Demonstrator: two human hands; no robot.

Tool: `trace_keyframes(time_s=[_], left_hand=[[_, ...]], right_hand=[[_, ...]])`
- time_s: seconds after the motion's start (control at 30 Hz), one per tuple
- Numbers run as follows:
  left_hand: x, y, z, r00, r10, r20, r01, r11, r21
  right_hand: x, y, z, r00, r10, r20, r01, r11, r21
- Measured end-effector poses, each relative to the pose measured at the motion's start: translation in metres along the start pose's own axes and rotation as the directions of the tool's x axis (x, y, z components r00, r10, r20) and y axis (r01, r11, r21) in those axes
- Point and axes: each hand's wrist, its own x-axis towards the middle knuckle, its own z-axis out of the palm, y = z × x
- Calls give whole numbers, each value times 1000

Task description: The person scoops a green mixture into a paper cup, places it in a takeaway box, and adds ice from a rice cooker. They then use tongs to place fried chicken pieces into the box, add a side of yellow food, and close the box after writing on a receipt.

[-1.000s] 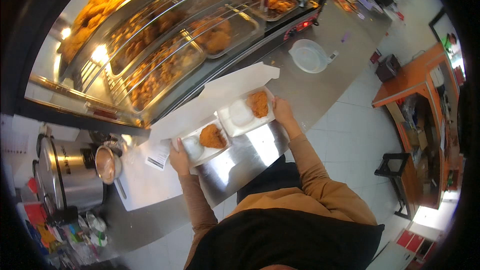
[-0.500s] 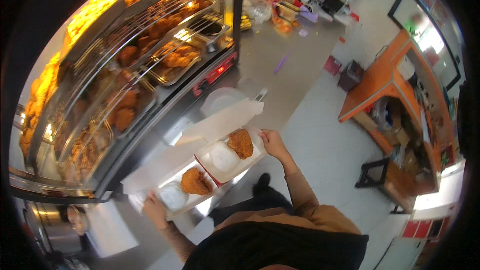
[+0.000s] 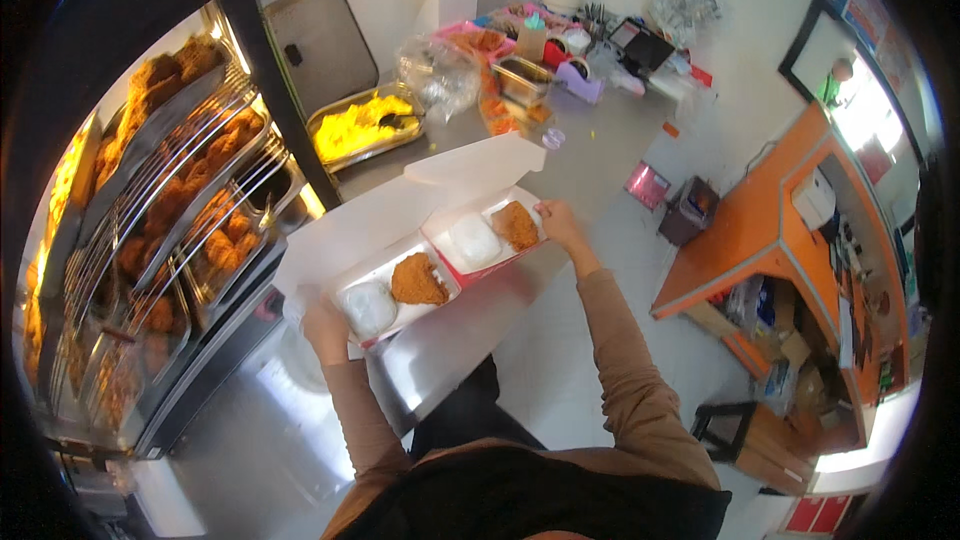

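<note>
The left hand [image 3: 325, 327] grips the left box [image 3: 411, 316] at eight o'clock; the right hand's [image 3: 563, 224] fingers pinch the right box [image 3: 489, 269] at two, over the tabletop [image 3: 250, 435]. Best hold both flat, so no chicken [image 3: 419, 280] slides.

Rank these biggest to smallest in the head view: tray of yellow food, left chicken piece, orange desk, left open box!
1. Orange desk
2. Left open box
3. Tray of yellow food
4. Left chicken piece
</note>
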Motion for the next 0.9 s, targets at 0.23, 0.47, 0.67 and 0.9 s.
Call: trace_keyframes(time_s=[0.23,0.47,0.67,0.9], left_hand=[[12,75,101,965,-234,119,229,972,54],[8,80,140,954,-288,-78,289,957,-5],[-18,168,80,826,-462,-323,412,886,-213],[-78,242,102,652,-537,-536,117,769,-628]], right_hand=[[148,87,28,982,-137,127,144,988,-49],[217,121,57,994,-87,68,54,920,388],[317,197,59,993,-1,-118,13,995,102],[286,160,25,983,-11,183,-103,792,602]])
